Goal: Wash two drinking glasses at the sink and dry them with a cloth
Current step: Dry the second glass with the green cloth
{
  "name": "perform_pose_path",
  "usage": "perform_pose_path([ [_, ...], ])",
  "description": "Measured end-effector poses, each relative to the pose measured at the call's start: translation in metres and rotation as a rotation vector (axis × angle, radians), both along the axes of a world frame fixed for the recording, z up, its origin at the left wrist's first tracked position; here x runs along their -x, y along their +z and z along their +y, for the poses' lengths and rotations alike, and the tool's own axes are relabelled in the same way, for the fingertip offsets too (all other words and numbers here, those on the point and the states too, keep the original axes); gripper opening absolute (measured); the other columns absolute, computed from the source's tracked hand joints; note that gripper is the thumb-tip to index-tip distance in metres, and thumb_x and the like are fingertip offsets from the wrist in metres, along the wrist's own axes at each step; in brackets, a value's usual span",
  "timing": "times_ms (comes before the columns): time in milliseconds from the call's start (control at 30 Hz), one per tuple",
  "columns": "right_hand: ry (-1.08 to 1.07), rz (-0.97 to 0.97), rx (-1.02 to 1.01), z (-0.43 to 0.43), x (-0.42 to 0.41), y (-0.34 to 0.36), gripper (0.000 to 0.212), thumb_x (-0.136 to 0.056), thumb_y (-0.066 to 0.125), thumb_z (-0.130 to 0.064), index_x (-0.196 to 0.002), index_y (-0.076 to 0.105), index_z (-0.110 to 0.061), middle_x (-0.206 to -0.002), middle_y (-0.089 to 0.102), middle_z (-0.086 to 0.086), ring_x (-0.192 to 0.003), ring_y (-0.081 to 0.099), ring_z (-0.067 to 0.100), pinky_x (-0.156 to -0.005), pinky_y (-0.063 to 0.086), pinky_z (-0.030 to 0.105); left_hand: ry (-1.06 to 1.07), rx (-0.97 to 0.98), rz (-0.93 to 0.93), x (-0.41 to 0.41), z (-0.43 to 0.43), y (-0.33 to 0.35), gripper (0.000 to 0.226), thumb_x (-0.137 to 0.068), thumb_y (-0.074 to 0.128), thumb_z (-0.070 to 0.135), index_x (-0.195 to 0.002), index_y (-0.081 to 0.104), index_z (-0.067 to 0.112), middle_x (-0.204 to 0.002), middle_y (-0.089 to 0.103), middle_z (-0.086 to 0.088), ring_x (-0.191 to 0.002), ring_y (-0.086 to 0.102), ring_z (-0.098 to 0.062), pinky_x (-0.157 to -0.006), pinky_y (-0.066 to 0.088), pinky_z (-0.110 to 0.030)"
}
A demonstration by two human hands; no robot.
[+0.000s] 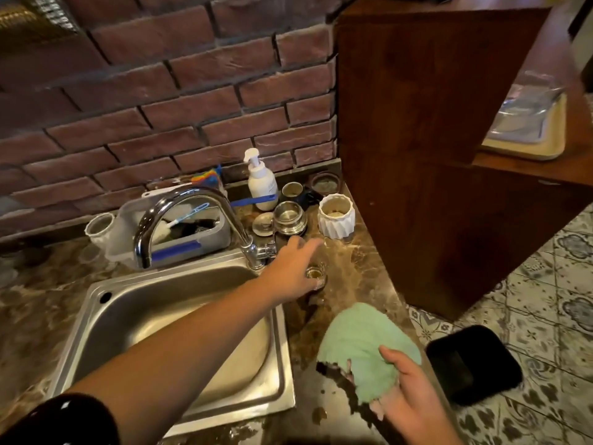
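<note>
A small clear drinking glass (316, 273) stands upright on the marble counter (359, 274), just right of the sink (179, 284). My left hand (290, 268) reaches across the sink and sits right at this glass, fingers spread and stretched past it, thumb by its near side. I cannot tell whether the hand touches it. My right hand (409, 393) is at the counter's front right corner and grips a light green cloth (362, 345), which bulges over my fingers. I see no second glass clearly.
The chrome faucet (192, 203) arches over the sink's back edge. Behind it stand a plastic tub of brushes (179, 232), a soap pump bottle (261, 184), metal cups (288, 218) and a white ridged pot (336, 215). A wooden cabinet (433, 155) closes off the right; a black bin (471, 364) stands on the floor.
</note>
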State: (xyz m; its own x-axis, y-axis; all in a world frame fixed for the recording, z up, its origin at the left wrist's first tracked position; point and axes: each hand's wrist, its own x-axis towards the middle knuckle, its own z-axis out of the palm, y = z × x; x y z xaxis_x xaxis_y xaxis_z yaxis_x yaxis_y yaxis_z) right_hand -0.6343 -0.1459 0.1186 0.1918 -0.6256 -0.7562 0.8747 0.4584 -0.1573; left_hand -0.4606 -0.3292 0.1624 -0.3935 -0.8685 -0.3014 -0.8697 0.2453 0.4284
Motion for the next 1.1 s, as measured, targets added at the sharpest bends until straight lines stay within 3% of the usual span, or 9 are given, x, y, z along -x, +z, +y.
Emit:
perform_pose_path([
  [100,-0.023,0.02,-0.036,-0.008,0.01,-0.005,0.055,-0.082,0.05,-0.006,-0.137,0.051,0.0,-0.13,0.061,0.029,-0.102,0.067,0.048,-0.079,0.056,0.055,-0.102,-0.002,-0.209,0.01,-0.017,-0.019,0.088,-0.087,0.076,0.027,-0.154,0.021,0.041,-0.165,0.005,-0.01,-0.149,0.015,-0.039,-0.115,0.036,-0.056],
  [300,-0.037,0.148,-0.065,-0.019,0.021,-0.016,0.031,-0.098,0.04,-0.003,-0.125,0.055,-0.001,-0.102,0.073,0.026,-0.074,0.075,0.039,-0.057,0.062,0.047,-0.17,-0.007,-0.271,0.016,-0.034,-0.039,0.079,-0.089,0.073,0.025,-0.152,0.026,0.036,-0.155,0.024,-0.013,-0.142,0.029,-0.042,-0.111,0.041,-0.052],
  [433,-0.014,0.159,-0.087,-0.027,0.016,-0.015,0.034,-0.098,0.042,-0.006,-0.13,0.052,0.0,-0.109,0.072,0.026,-0.078,0.074,0.039,-0.07,0.058,0.047,-0.22,0.033,-0.289,0.015,-0.037,-0.046,0.078,-0.09,0.07,0.033,-0.153,0.024,0.034,-0.157,0.023,-0.01,-0.141,0.028,-0.041,-0.11,0.042,-0.053],
  [533,-0.092,0.153,-0.059,-0.034,0.012,-0.006,0.031,-0.098,0.041,-0.001,-0.126,0.054,0.0,-0.116,0.068,0.027,-0.079,0.074,0.041,-0.063,0.062,0.05,-0.24,0.049,-0.28,0.014,-0.037,-0.046,0.072,-0.094,0.064,0.039,-0.152,0.023,0.034,-0.157,0.024,-0.009,-0.141,0.028,-0.041,-0.11,0.042,-0.053],
  [700,-0.164,0.285,0.054,-0.04,0.007,0.012,0.033,-0.096,0.049,0.0,-0.128,0.058,-0.004,-0.119,0.069,0.023,-0.11,0.065,0.044,-0.099,0.048,0.055,-0.029,-0.117,0.043,0.0,-0.024,-0.018,0.057,-0.093,0.065,0.043,-0.144,0.04,0.034,-0.14,0.038,-0.006,-0.132,0.044,-0.032,-0.108,0.045,-0.047],
  [800,-0.193,0.459,0.164,-0.043,-0.012,0.037,0.028,-0.096,0.056,-0.008,-0.122,0.062,-0.012,-0.112,0.075,0.014,-0.102,0.072,0.033,-0.093,0.055,0.05,0.118,-0.262,0.366,-0.014,-0.002,0.022,0.039,-0.1,0.058,0.034,-0.138,0.048,0.033,-0.135,0.049,-0.007,-0.121,0.056,-0.023,-0.106,0.048,-0.044],
  [933,-0.058,0.823,0.398,-0.04,-0.049,0.079,0.04,-0.086,0.067,-0.026,-0.124,0.063,-0.019,-0.112,0.073,0.001,-0.108,0.068,0.022,-0.096,0.053,0.041,0.19,-0.204,0.549,-0.031,0.036,0.076,0.028,-0.105,0.047,0.032,-0.131,0.057,0.03,-0.124,0.064,-0.011,-0.112,0.062,-0.026,-0.091,0.047,-0.033],
  [1000,0.018,1.062,0.7,-0.032,-0.075,0.103,0.039,-0.091,0.068,-0.022,-0.129,0.059,-0.025,-0.126,0.066,-0.01,-0.124,0.059,0.013,-0.105,0.047,0.031,0.232,-0.141,0.629,-0.039,0.053,0.098,0.025,-0.101,0.049,0.037,-0.12,0.063,0.03,-0.118,0.068,-0.006,-0.109,0.063,-0.023,-0.092,0.048,-0.034],
  [1100,0.113,1.52,1.18,-0.027,-0.103,0.121,0.067,-0.089,0.068,-0.025,-0.149,0.038,-0.03,-0.152,0.042,-0.013,-0.141,0.04,0.011,-0.112,0.038,0.029,0.291,-0.065,0.719,-0.06,0.076,0.126,0.041,-0.086,0.044,0.043,-0.113,0.069,0.025,-0.117,0.072,-0.001,-0.111,0.066,-0.017,-0.103,0.049,-0.043],
])
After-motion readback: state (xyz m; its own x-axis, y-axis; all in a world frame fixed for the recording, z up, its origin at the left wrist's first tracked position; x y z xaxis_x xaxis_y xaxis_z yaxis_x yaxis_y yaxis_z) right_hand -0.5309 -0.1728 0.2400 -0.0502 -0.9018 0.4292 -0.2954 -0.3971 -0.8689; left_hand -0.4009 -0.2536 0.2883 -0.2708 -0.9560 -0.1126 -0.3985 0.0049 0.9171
